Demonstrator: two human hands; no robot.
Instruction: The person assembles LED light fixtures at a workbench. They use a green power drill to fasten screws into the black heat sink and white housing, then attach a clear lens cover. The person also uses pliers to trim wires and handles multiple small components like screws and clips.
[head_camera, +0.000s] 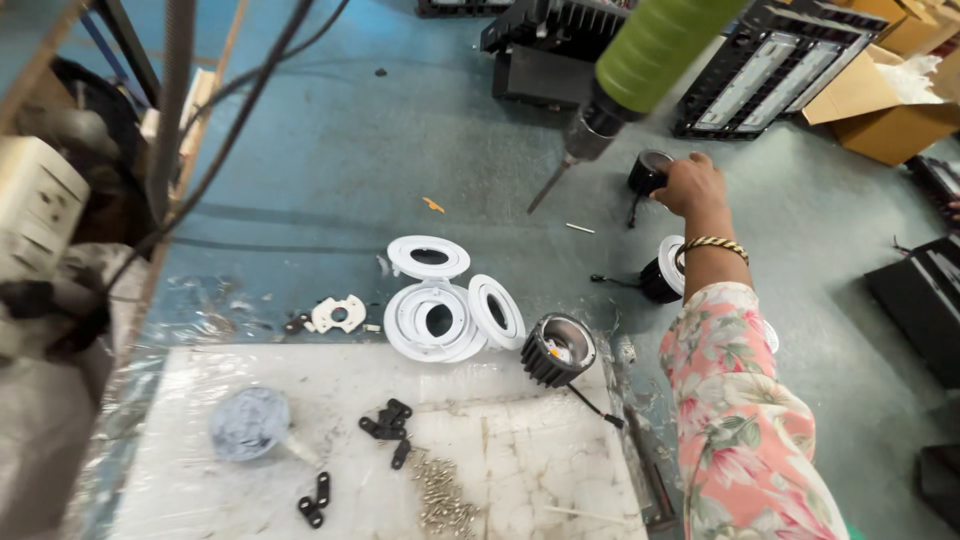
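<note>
The right hand (690, 185) is stretched out to the far right of the bench, its fingers curled over a small black downlight housing (649, 171) that stands with its round opening facing up. The hand closes on the housing's right side; how firmly it grips cannot be told, since the fingertips lie behind the part. A gold bangle (712, 244) sits on the wrist, and a floral sleeve (745, 420) runs back toward the near right corner. The left hand is not in view.

The housing lies straight ahead of the hand, at the far end of the outstretched arm, with a thin black lead trailing from it toward the near side. Just left of it hangs an electric screwdriver (625, 75) with a green-wrapped body, its long axis slanting from far right down to near left, the bit tip pointing at the blue bench top (330, 150) beside the housing.

Nearer, just under the forearm, a second black lamp body with a white ring (663, 268) lies on its side. Further near and left stands a finned black heat-sink lamp (558, 350), and left of that a cluster of white trim rings (440, 305). On the pale plastic-covered board (520, 480) at the near edge lie black clips (388, 420) and a pile of small silver screws (440, 495).
</note>
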